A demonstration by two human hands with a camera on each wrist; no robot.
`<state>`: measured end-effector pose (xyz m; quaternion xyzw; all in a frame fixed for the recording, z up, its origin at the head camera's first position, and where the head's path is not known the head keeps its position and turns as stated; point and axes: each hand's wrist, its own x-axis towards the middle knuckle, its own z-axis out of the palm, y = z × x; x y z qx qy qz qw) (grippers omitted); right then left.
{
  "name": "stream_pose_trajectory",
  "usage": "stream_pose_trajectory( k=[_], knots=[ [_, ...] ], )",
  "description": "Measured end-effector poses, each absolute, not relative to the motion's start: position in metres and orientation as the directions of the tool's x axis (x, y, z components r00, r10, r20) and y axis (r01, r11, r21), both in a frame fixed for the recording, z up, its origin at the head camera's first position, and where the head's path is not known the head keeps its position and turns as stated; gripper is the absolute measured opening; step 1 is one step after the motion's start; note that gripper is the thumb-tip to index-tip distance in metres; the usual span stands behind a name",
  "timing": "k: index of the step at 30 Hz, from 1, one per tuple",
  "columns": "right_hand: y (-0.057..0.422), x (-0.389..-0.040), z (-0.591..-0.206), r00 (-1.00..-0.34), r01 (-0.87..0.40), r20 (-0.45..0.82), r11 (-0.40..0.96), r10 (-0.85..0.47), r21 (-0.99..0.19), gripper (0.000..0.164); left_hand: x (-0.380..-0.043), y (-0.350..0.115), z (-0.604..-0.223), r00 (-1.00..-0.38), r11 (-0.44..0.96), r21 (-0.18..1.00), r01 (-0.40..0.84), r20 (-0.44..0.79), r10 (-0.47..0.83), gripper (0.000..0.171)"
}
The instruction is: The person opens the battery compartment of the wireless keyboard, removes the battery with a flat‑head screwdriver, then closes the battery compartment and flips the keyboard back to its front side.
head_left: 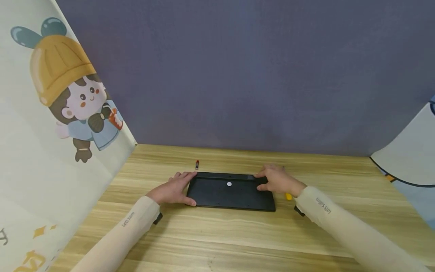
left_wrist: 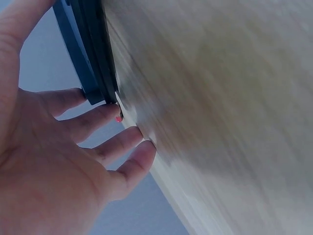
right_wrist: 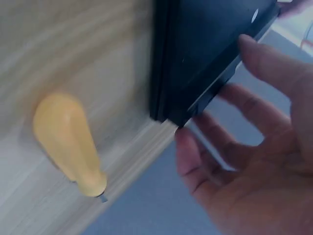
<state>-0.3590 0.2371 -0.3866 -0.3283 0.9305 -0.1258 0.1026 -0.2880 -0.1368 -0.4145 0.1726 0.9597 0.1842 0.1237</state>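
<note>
A black keyboard (head_left: 217, 194) lies underside up on the wooden table, with a round white sticker (head_left: 229, 184) and a raised strip along its far edge. My left hand (head_left: 173, 189) holds its left end, thumb at the near corner and fingers at the far one. At the far right corner, my right hand (head_left: 276, 179) grips the keyboard, the thumb on the underside and fingers at the far edge. Beyond the left far corner lies a small red-and-dark battery (head_left: 197, 164). A yellow-handled screwdriver (right_wrist: 71, 147) rests beside the right end, partly hidden by my right hand in the head view.
The wooden table (head_left: 210, 238) reaches back to a dark grey-blue panel (head_left: 244, 75). To the left stands a pale wall (head_left: 20, 151) with a cartoon figure. Another light printed surface (head_left: 411, 147) borders the right side.
</note>
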Motion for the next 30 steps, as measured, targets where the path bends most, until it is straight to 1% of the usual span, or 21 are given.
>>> stream_pose_trajectory(
  k=[4,9,14,19,23,26,30],
  knots=[
    [0.229,-0.349,-0.386,-0.778,-0.562,-0.152,0.783,-0.61,-0.268,0.06,-0.286,-0.139,-0.414,-0.911,0.872,0.399,0.282,-0.173,0.374,0.109],
    [0.224,-0.345,-0.385,-0.78,-0.539,-0.204,0.801,-0.591,-0.26,0.065,-0.284,-0.141,-0.413,-0.911,0.869,0.409,0.279,-0.175,0.375,0.108],
    [0.22,-0.343,-0.383,-0.777,-0.543,-0.199,0.796,-0.597,-0.268,0.069,-0.285,-0.142,-0.413,-0.91,0.868,0.407,0.285,-0.169,0.378,0.109],
    [0.211,-0.341,-0.385,-0.778,-0.534,-0.189,0.789,-0.6,-0.305,0.081,-0.286,-0.143,-0.412,-0.91,0.87,0.404,0.284,-0.173,0.377,0.11],
    [0.2,-0.337,-0.389,-0.75,-0.536,-0.207,0.76,-0.629,-0.366,0.094,-0.286,-0.143,-0.41,-0.908,0.869,0.408,0.278,-0.183,0.377,0.109],
    [0.188,-0.334,-0.391,-0.725,-0.536,-0.23,0.741,-0.649,-0.404,0.101,-0.286,-0.143,-0.41,-0.907,0.868,0.411,0.277,-0.187,0.378,0.109],
    [0.17,-0.332,-0.393,-0.701,-0.569,-0.235,0.727,-0.673,-0.384,0.106,-0.286,-0.144,-0.411,-0.907,0.868,0.415,0.271,-0.192,0.375,0.109]
  ],
)
